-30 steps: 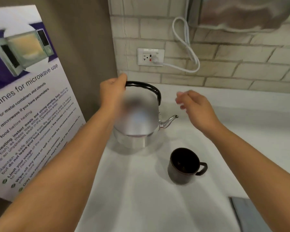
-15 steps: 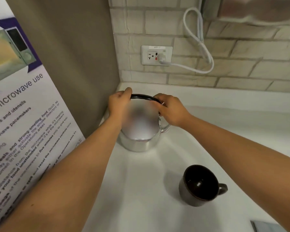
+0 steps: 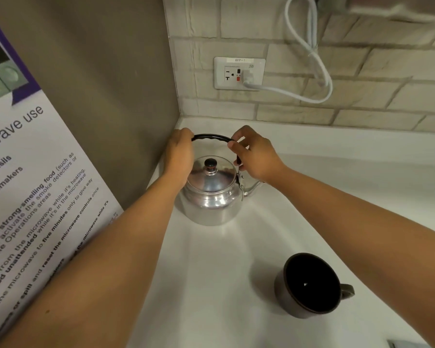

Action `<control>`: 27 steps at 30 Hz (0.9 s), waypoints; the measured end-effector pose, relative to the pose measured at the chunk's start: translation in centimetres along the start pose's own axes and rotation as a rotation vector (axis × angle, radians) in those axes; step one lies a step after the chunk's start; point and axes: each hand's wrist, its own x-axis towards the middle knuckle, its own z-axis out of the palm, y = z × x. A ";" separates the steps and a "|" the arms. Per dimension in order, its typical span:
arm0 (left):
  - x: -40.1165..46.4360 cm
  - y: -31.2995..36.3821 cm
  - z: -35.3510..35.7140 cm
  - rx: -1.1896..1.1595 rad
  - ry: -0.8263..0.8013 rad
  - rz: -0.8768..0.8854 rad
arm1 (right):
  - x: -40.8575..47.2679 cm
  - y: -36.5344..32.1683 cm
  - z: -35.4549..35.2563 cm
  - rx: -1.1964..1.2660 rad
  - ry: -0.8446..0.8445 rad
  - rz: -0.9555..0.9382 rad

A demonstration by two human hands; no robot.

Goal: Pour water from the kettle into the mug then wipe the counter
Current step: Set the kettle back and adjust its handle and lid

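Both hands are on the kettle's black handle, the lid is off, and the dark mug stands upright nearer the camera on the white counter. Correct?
Not quite. The head view shows the lid on the kettle. The rest holds: left hand, right hand, handle, mug, counter.

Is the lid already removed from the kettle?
No, the lid with its dark knob sits on the kettle.

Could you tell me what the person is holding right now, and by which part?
The kettle, by its black handle: the left hand grips the left end, the right hand the right end. The kettle sits on the counter.
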 end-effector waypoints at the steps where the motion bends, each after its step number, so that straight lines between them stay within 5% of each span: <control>1: 0.1 -0.3 0.0 0.008 -0.009 0.031 | 0.4 0.1 0.1 -0.006 0.013 0.026; 8: 2.2 -1.3 0.0 0.265 -0.086 0.004 | 2.0 1.0 0.6 0.020 0.022 0.255; 14: 2.8 -0.7 -0.2 0.683 -0.130 0.046 | 2.8 1.4 0.9 -0.164 -0.021 0.277; 20: 1.1 1.2 -0.5 0.851 -0.128 0.015 | 0.8 0.0 -1.2 -0.147 -0.075 0.275; 27: -8.1 2.3 -2.2 0.584 0.095 0.500 | -9.2 -0.6 -7.1 -0.089 0.011 0.023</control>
